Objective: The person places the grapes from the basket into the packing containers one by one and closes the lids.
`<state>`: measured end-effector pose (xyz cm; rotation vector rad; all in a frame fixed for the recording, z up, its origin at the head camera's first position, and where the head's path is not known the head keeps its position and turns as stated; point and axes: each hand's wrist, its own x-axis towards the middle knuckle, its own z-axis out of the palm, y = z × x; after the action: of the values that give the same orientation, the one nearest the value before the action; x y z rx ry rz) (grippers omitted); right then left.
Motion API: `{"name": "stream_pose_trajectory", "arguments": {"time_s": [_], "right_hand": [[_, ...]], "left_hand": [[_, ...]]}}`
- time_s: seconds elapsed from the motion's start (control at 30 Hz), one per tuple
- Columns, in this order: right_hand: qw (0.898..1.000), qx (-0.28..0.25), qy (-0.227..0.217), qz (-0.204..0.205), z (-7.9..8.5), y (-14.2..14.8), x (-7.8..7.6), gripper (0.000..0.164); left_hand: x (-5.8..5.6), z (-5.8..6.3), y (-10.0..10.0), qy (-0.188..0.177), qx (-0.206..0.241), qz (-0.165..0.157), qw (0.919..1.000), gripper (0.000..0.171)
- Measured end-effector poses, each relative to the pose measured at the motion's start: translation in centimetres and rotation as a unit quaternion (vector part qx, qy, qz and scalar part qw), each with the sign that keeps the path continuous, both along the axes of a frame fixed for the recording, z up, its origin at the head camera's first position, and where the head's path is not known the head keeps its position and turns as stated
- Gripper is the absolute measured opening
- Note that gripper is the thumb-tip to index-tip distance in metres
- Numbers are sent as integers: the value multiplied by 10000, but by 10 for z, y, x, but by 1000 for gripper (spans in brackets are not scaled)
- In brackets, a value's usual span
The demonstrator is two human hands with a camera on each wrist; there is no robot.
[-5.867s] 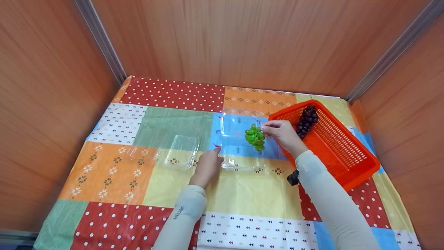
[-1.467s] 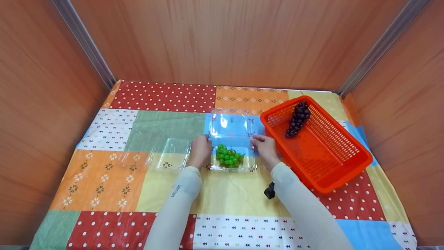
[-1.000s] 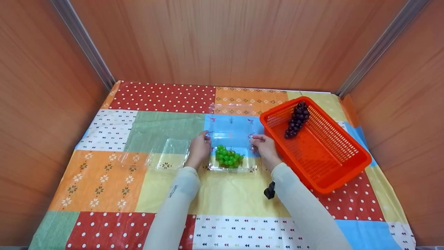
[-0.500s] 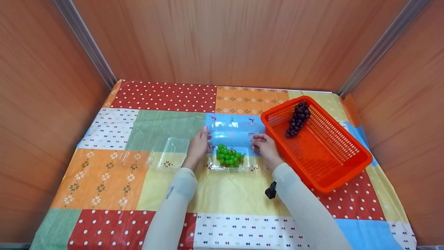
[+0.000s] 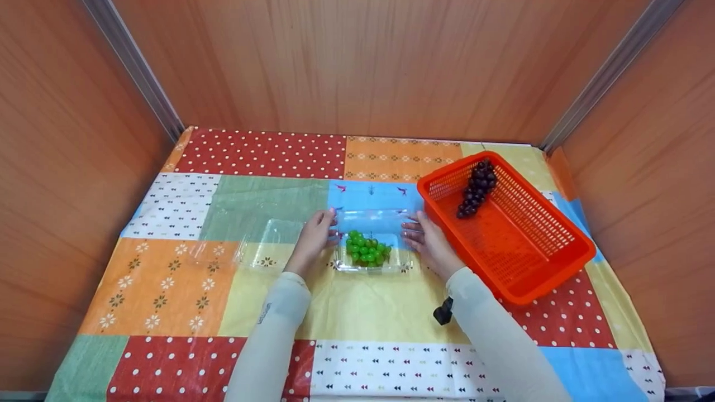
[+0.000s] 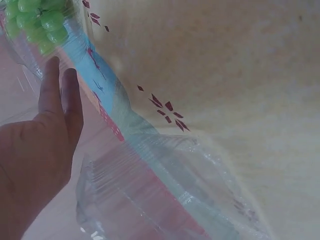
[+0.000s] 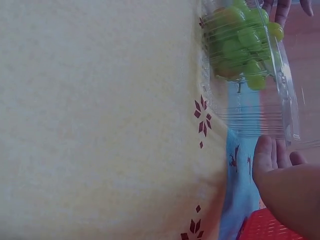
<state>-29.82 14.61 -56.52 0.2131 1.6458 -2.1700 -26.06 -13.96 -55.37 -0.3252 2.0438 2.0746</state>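
A clear plastic clamshell box [image 5: 399, 258] stands mid-table, its lid [image 5: 373, 215] swung up from the back. Inside it lies a bunch of green grapes [image 5: 367, 249], seen through the ribbed wall in the right wrist view. My left hand [image 5: 314, 237] is at the box's left side, fingers extended, thumb upward. On the opposite side, my right hand [image 5: 429, 239] has its fingers spread along the wall, fingertips right at the box's end in the right wrist view. Neither hand pinches anything. Green grapes [image 6: 42, 22] show just beyond the left fingertips in the left wrist view.
A second clear clamshell box [image 5: 273, 245] lies opened out to the left, near my left wrist. Close by my right hand stands a red-orange plastic basket [image 5: 550, 279] holding a bunch of dark grapes [image 5: 476, 188]. Wooden panels [image 5: 357, 67] wall in the patchwork-covered table.
The green grapes went from my right hand into the box. Its lid, laid back earlier, has swung up toward me. My right fingers have gone from pinching to spread; the left fingers have straightened.
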Motion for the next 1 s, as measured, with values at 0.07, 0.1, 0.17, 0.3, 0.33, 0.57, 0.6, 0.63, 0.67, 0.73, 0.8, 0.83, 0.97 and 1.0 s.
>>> {"name": "stream_pose_trajectory", "arguments": {"time_s": [0.07, 0.1, 0.17, 0.3, 0.33, 0.57, 0.6, 0.63, 0.67, 0.73, 0.8, 0.83, 0.97, 1.0], "right_hand": [[9999, -69, -68, 124, 0, 4, 4, 60], [9998, -68, -92, 177, 0, 6, 5, 61], [9995, -13, -108, 283, 1, 10, 8, 60], [9982, 106, -33, 592, 1, 18, 12, 64], [9975, 158, -38, 689, 1, 20, 13, 66], [9925, 231, -60, 1201, 1, 26, 15, 65], [9927, 195, -33, 1190, 1, 26, 15, 63], [9933, 119, -4, 1149, 0, 25, 14, 61], [9940, 39, 28, 1097, 0, 24, 14, 60], [9952, -109, 91, 967, -2, 23, 14, 59], [9964, -298, 109, 782, -4, 21, 14, 60], [9966, -397, 127, 704, -6, 21, 14, 61], [9973, -546, 211, 443, -10, 19, 15, 63], [9976, -525, 226, 392, -10, 19, 14, 63]], "left_hand": [[3, -1, -2, 23, -137, -200, 9997, 65], [5, -1, -4, -42, -129, -292, 9995, 66], [9, -1, -5, -183, -48, -473, 9987, 68], [17, -3, -8, -223, -11, -817, 9964, 72], [18, -3, -9, -184, -10, -897, 9958, 72], [26, -4, -12, -100, 119, -1174, 9930, 71], [26, -3, -13, -99, 129, -1164, 9931, 71], [25, -3, -12, -45, 167, -1142, 9933, 70], [25, -3, -11, 25, 206, -1112, 9936, 70], [23, -3, -9, 177, 306, -997, 9944, 70], [22, -4, -7, 377, 408, -893, 9945, 70], [21, -5, -6, 454, 399, -829, 9947, 69], [20, -8, -4, 579, 93, -539, 9968, 63], [20, -8, -4, 608, 23, -464, 9971, 62]]}}
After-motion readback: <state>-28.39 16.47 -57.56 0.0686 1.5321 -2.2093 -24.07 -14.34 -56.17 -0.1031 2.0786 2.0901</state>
